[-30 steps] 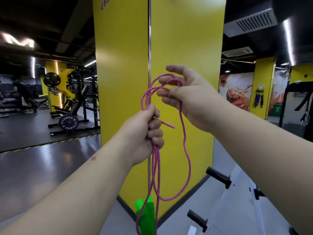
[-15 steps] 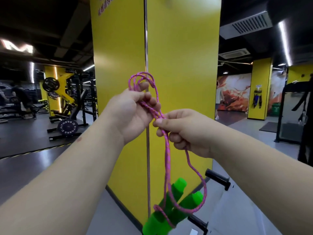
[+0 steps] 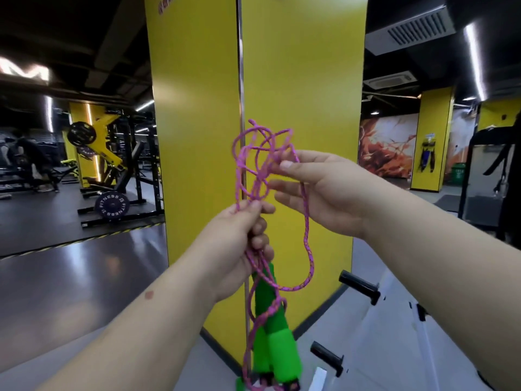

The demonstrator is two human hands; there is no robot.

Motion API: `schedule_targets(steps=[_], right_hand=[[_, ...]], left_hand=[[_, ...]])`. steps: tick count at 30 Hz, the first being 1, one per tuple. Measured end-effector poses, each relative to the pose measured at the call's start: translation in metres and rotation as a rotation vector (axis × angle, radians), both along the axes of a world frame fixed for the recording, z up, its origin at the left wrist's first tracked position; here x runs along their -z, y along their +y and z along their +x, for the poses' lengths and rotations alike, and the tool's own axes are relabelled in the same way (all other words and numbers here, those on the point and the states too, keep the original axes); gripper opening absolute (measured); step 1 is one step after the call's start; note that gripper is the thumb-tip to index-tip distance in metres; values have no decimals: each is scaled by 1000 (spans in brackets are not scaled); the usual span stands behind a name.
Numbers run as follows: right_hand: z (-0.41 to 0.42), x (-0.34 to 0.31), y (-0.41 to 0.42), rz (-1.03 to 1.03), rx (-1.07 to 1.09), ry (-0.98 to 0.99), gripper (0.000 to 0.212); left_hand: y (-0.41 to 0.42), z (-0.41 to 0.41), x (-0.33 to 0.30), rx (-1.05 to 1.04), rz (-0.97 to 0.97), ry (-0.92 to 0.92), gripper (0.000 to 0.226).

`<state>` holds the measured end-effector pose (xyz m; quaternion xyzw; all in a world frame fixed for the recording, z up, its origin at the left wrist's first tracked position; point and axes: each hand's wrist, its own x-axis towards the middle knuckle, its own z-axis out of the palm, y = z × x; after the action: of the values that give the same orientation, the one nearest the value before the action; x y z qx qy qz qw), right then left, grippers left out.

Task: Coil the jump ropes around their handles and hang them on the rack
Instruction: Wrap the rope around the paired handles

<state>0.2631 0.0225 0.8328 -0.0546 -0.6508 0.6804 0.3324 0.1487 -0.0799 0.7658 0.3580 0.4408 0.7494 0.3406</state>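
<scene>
A pink braided jump rope [image 3: 306, 241] hangs in loose loops in front of me. Its two green foam handles [image 3: 272, 331] dangle side by side below my left hand. My left hand [image 3: 239, 244] grips the gathered strands in a fist, with loops standing up above it. My right hand [image 3: 324, 190] is higher and to the right, pinching a strand of the upper loops between thumb and fingers. One long loop drops from the right hand and curves back to the handles. The white rack [image 3: 394, 320] with black pegs [image 3: 359, 286] is at the lower right.
A yellow pillar [image 3: 296, 80] stands straight ahead, close behind the rope. A second black peg [image 3: 327, 356] juts out lower down. Weight machines and plates [image 3: 111, 206] fill the dark floor at left. Another yellow column [image 3: 432, 142] and a treadmill stand at right.
My left hand has dropped below the right hand, which has risen and gathered more loops at the top. The green handles now hang straight down under the left fist.
</scene>
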Motion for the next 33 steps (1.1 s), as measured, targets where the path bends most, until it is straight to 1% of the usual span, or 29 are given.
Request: schedule_targets(steps=[2, 3, 4, 5, 6, 8, 9, 10, 11, 13, 15, 17, 19, 21, 24, 27, 29, 30, 31, 32, 33], right_hand=[[-1, 11, 1, 119, 32, -159, 23], [-2, 16, -1, 204, 72, -226, 21], [-4, 21, -5, 302, 117, -274, 18], [-6, 24, -8, 386, 167, -317, 23], [-9, 26, -10, 451, 219, -366, 42], [-11, 26, -11, 476, 284, -489, 92], [-10, 25, -13, 460, 261, -535, 103], [-9, 23, -15, 445, 198, -561, 103], [-7, 23, -14, 431, 115, -570, 96], [-3, 23, -13, 398, -34, -528, 70], [-2, 26, -11, 369, -87, -455, 45], [-1, 27, -8, 371, -72, -406, 34], [1, 25, 0, 371, 10, -330, 31], [5, 19, 10, 397, 147, -226, 26], [9, 8, 18, 407, 284, -80, 24], [7, 2, 14, 395, 300, -36, 32], [3, 0, 10, 314, 289, 8, 48], [2, -2, 8, 275, 291, 44, 52], [2, -3, 6, 269, 304, 70, 53], [2, -5, 5, 316, 338, 75, 50], [4, -7, 3, 409, 390, 57, 46]], left_hand=[[-1, -7, -13, 46, 98, -182, 24], [-1, -11, -21, 67, 147, -259, 25], [-1, -15, -29, 79, 188, -324, 26], [-1, -19, -36, 86, 223, -374, 28], [-1, -23, -42, 88, 252, -407, 29], [-2, -29, -52, 86, 315, -447, 30], [-1, -32, -55, 88, 345, -464, 31], [-1, -35, -58, 91, 370, -485, 30], [-1, -36, -61, 95, 387, -507, 30], [-1, -38, -63, 108, 409, -556, 29], [-2, -40, -64, 114, 421, -593, 28], [-3, -45, -64, 70, 403, -593, 30], [-4, -52, -63, -43, 336, -571, 31], [-4, -60, -57, -175, 215, -517, 31], [-1, -65, -36, -271, -83, -351, 30], [7, -62, -14, -223, -355, -176, 21], [13, -60, -1, -208, -516, -29, 26], [14, -58, 4, -198, -573, 30, 28], [14, -56, 8, -175, -615, 72, 27], [12, -54, 12, -148, -660, 115, 24], [12, -54, 15, -141, -700, 168, 23]])
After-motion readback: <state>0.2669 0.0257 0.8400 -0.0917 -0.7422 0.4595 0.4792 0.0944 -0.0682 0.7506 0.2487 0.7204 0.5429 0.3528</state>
